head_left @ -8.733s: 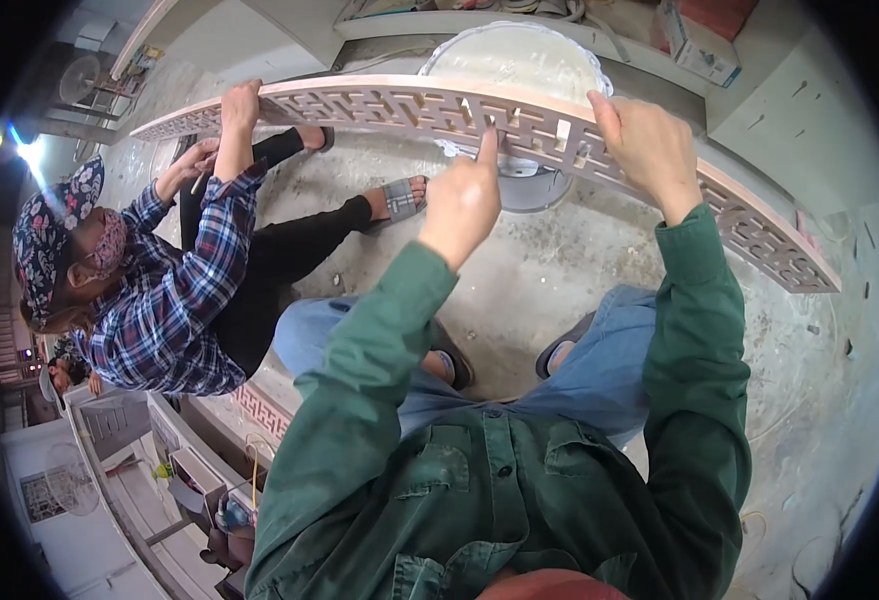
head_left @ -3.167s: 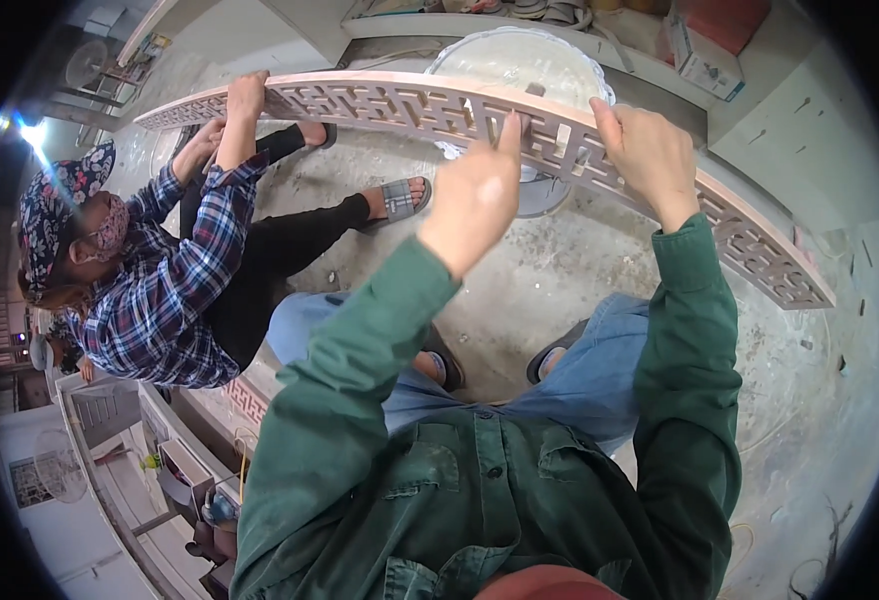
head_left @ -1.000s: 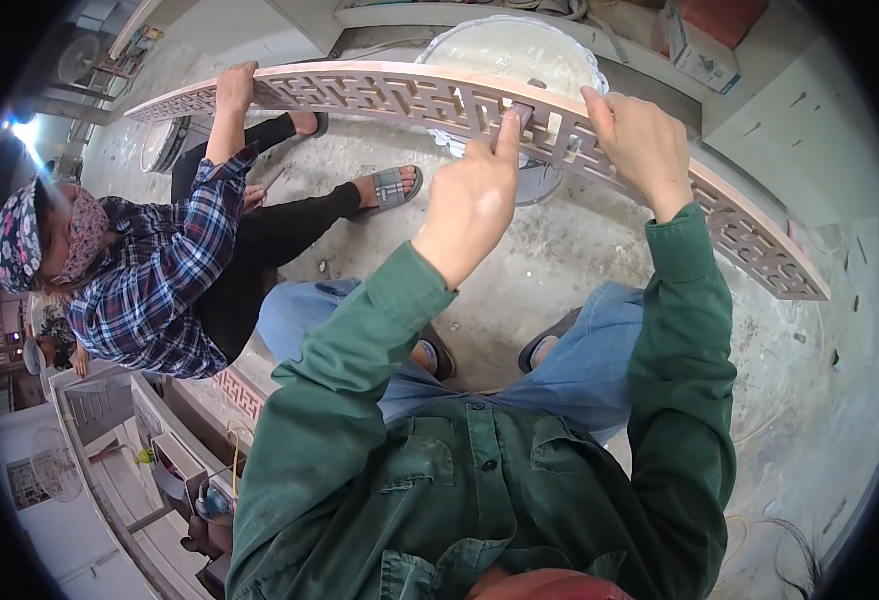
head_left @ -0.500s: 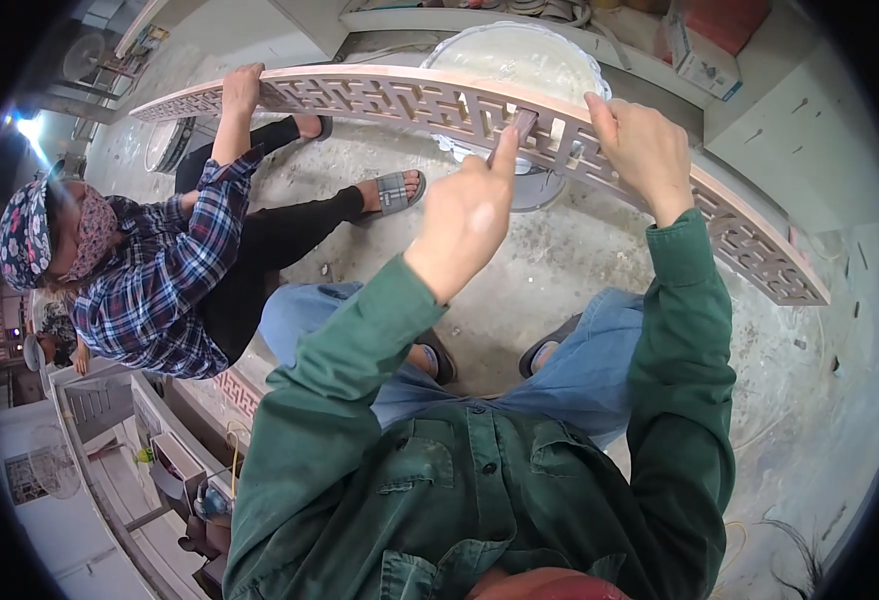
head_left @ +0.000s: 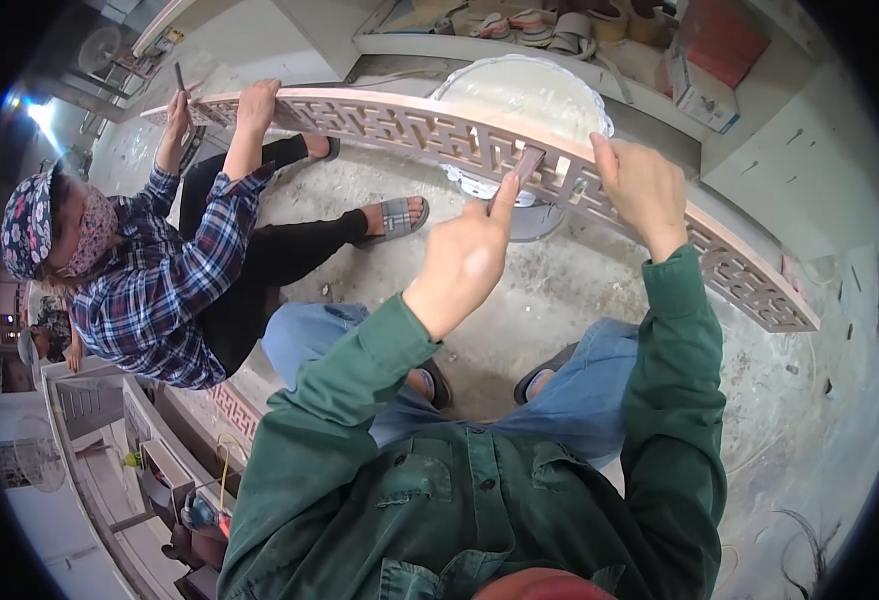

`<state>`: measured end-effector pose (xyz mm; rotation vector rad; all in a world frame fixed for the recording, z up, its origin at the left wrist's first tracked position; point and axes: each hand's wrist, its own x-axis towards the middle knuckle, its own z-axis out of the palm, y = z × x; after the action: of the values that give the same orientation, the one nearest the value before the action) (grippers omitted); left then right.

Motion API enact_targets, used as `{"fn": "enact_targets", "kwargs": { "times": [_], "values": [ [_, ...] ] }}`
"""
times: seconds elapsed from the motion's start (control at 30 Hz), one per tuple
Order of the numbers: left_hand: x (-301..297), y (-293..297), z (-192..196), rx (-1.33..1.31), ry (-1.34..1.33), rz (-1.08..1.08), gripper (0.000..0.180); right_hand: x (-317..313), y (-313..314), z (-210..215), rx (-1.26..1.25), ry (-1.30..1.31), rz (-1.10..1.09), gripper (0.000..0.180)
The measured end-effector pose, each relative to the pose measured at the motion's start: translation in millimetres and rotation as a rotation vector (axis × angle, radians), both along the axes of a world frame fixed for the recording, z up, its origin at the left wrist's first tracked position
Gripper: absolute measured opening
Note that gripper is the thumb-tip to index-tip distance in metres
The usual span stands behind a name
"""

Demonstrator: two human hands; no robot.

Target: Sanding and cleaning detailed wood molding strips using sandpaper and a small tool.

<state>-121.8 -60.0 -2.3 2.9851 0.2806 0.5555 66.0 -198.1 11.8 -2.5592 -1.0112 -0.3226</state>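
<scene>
Your left hand (head_left: pixel 468 258) holds a flat brown stick (head_left: pixel 530 163), right hand (head_left: pixel 644 190) the pinkish wooden fretwork panel (head_left: pixel 450 113); a co-worker's second hand (head_left: pixel 177 117) now joins.

No readable text. Box (head_left: pixel 705 98) at shelf's (head_left: pixel 410 44) right end has marks, too small to read.

left hand (head_left: pixel 460 265) closed, index finger (head_left: pixel 505 202) extended forward, right hand (head_left: pixel 644 195) gripping, thumb (head_left: pixel 607 160) upward, both arms (head_left: pixel 355 375) stretched forward

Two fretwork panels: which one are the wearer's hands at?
The long panel across the top: the right hand grips its upper edge, the left hand holds a small strip at its cutouts. The other panel, lower left, is away from both.
</scene>
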Motion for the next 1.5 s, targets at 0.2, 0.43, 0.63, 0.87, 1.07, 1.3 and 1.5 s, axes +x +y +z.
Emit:
{"fn": "enact_targets", "kwargs": {
  "times": [0.2, 0.43, 0.63, 0.87, 1.07, 1.3, 1.5],
  "values": [
    [37.0, 10.6, 1.3, 0.009, -0.049, -0.091, 0.051, 6.4, -0.4, -2.1, 0.007, -0.011, -0.006, 0.053],
    [3.2, -0.2, -7.3, -0.046, 0.043, -0.013, 0.065, 8.2, 1.6, -0.9, -0.019, -0.027, 0.012, 0.051],
    [25.5, 16.7, -30.1, -0.14, -0.262, -0.097, 0.069, 4.3, 10.1, -6.0, -0.022, 0.01, 0.013, 0.046],
    [14.2, -8.4, -29.2, -0.213, -0.147, -0.036, 0.057, 1.3, -1.3, -1.9, -0.035, 0.04, -0.014, 0.046],
    [14.8, 3.3, -19.7, -0.214, -0.145, -0.059, 0.065, -0.6, 5.9, 1.2, -0.03, 0.01, 0.0, 0.048],
    [33.7, -1.7, -30.1, -0.201, -0.194, -0.019, 0.064, 1.9, 4.8, 0.0, -0.008, -0.006, 0.013, 0.047],
    [4.6, -5.1, -24.5, -0.21, -0.056, -0.001, 0.067, 3.8, 3.9, -4.3, -0.037, -0.035, 0.005, 0.049]
  ]
}}
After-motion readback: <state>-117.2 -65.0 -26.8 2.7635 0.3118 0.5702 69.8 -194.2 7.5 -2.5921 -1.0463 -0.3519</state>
